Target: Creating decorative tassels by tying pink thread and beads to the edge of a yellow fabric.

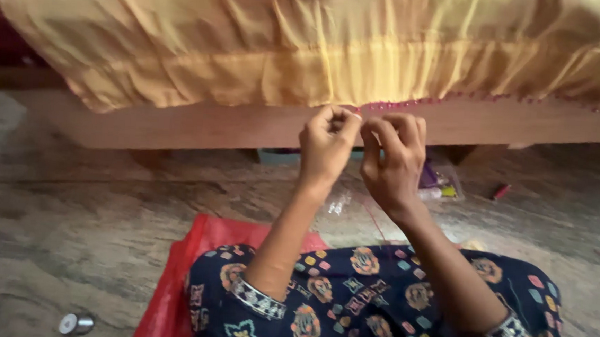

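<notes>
Pinching at the hem of a yellow-orange cloth (307,44), both hands are raised side by side, almost touching. The left hand (325,149) has its fingertips closed on the cloth's lower edge, just where a row of small pink beads (415,103) begins along the hem; the right hand (392,160) is curled tight beside it, fingertips pinched together just below the hem — whatever it grips is too small to make out. A thin red thread (373,218) runs down from under the right hand toward the lap. The cloth hangs over a wooden bed frame (247,127), directly above and in front of the hands.

Counts: two hands, one cloth, one beaded row — individual beads too small to count. One red plastic sheet (168,285) lies on the stone floor (67,224) under the person's patterned dark-blue garment (374,312). One silver spool (77,324) sits on the floor at lower left, well apart from the hands. A few small packets (438,184) lie under the bed frame, near the right hand.
</notes>
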